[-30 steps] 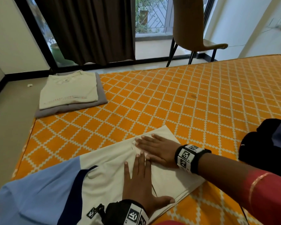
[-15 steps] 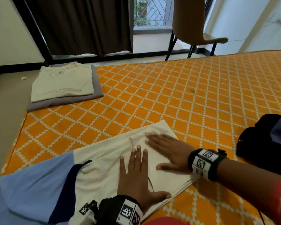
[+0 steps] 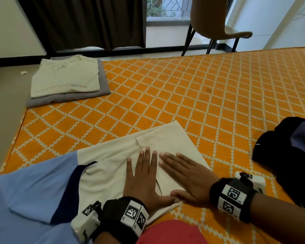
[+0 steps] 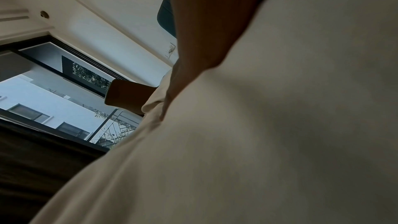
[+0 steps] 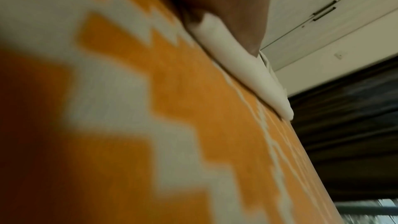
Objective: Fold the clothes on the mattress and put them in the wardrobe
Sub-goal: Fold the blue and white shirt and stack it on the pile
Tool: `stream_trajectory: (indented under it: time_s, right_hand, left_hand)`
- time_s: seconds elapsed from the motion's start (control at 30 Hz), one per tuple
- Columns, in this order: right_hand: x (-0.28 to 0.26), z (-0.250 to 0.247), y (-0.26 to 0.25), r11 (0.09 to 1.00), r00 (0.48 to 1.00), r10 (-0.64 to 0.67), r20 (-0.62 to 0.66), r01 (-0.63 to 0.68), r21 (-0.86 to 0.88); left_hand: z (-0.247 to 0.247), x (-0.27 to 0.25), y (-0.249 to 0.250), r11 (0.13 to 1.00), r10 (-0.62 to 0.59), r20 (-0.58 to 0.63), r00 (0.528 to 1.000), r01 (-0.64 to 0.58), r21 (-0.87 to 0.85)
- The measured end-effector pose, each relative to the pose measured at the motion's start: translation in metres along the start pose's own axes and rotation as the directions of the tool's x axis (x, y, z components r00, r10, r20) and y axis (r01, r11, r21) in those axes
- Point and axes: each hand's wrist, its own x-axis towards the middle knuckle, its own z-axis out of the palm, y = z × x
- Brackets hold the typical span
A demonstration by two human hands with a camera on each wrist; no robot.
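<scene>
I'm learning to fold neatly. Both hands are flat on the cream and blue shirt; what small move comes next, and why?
Probably fold the blue end over the cream part. Both the left hand and right hand lie flat on the shirt, whose cream half looks smooth, while the blue end lies unfolded at the mattress edge.

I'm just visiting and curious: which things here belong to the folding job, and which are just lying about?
Part of the job:
- cream and blue shirt, pressed flat by left hand and right hand
- folded cream shirt on folded grey garment
- dark clothes pile
- orange mattress

Just lying about:
- chair
- brown curtain
</scene>
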Motion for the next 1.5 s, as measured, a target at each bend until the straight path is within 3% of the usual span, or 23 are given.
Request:
stream_trajectory:
  time_s: [0.1,0.2,0.37,0.57,0.67,0.73,0.77,0.8,0.83,0.87,1.0,1.07,1.13,1.2,1.3,1.37,1.43,1.5]
  right_hand:
    - [-0.008,-0.005,0.017,0.998,0.998,0.056,0.039,-0.056,-0.006]
    - [-0.023,-0.005,0.036,0.979,0.980,0.195,0.048,-0.198,0.053]
    - [-0.049,0.004,0.050,0.870,0.879,0.471,0.080,-0.477,0.123]
    - [-0.054,-0.019,0.036,0.729,0.791,0.610,0.032,-0.577,0.368]
    - [-0.042,-0.041,0.046,0.548,0.716,0.696,0.046,-0.571,0.611]
    - [-0.028,-0.050,0.053,0.302,0.666,0.732,0.147,-0.510,0.806]
    - [-0.021,-0.052,0.056,0.157,0.653,0.728,0.210,-0.457,0.876]
    - [-0.015,-0.055,0.056,0.021,0.658,0.701,0.274,-0.403,0.915]
    - [-0.010,-0.058,0.054,-0.044,0.665,0.674,0.323,-0.400,0.916]
    - [-0.003,-0.059,0.054,-0.055,0.678,0.649,0.346,-0.412,0.909]
    - [0.015,-0.068,0.051,0.232,0.775,0.530,0.345,-0.523,0.820]
    - [0.022,-0.075,0.049,0.290,0.798,0.474,0.373,-0.542,0.789]
    - [0.028,-0.082,0.047,0.302,0.794,0.456,0.402,-0.563,0.769]
    - [0.034,-0.094,0.040,0.365,0.795,0.454,0.402,-0.578,0.730]
    - [0.044,-0.122,0.021,0.434,0.813,0.449,0.371,-0.561,0.705]
    - [0.052,-0.142,0.002,0.408,0.827,0.435,0.356,-0.534,0.740]
    - [0.063,-0.161,-0.024,0.350,0.825,0.444,0.350,-0.519,0.780]
    - [0.076,-0.179,-0.057,0.343,0.830,0.440,0.343,-0.508,0.790]
  left_hand:
    - [-0.006,-0.002,0.001,1.000,-0.027,0.053,0.998,0.026,0.016]
    - [-0.008,-0.001,0.003,0.999,-0.042,0.059,0.997,0.042,0.001]
    - [-0.015,-0.004,0.004,0.999,-0.031,0.100,0.995,0.030,0.010]
    - [-0.038,-0.017,0.004,0.995,-0.058,0.124,0.991,0.047,0.091]
    - [-0.062,-0.043,-0.001,0.981,-0.021,-0.048,0.999,0.030,0.191]
    - [-0.077,-0.068,-0.019,0.971,0.094,-0.200,0.975,-0.046,0.234]
    - [-0.082,-0.084,-0.033,0.967,0.124,-0.216,0.969,-0.069,0.243]
    - [-0.086,-0.098,-0.048,0.957,0.147,-0.246,0.958,-0.075,0.281]
    - [-0.088,-0.111,-0.066,0.951,0.148,-0.267,0.952,-0.063,0.304]
    - [-0.090,-0.124,-0.085,0.953,0.124,-0.279,0.952,-0.036,0.301]
    - [-0.107,-0.178,-0.146,0.959,0.043,-0.287,0.957,0.041,0.282]
    - [-0.106,-0.201,-0.165,0.961,-0.006,-0.289,0.957,0.086,0.263]
    - [-0.099,-0.217,-0.176,0.983,-0.100,-0.307,0.946,0.143,0.120]
    - [-0.091,-0.225,-0.184,0.961,-0.276,-0.263,0.924,0.262,-0.089]
    - [-0.097,-0.221,-0.190,0.862,-0.419,-0.269,0.867,0.287,-0.419]
    - [-0.109,-0.213,-0.193,0.707,-0.513,-0.293,0.807,0.203,-0.677]
    - [-0.120,-0.208,-0.197,0.365,-0.627,-0.176,0.759,0.087,-0.927]
    - [-0.127,-0.206,-0.195,-0.021,-0.637,0.013,0.771,0.000,-1.000]
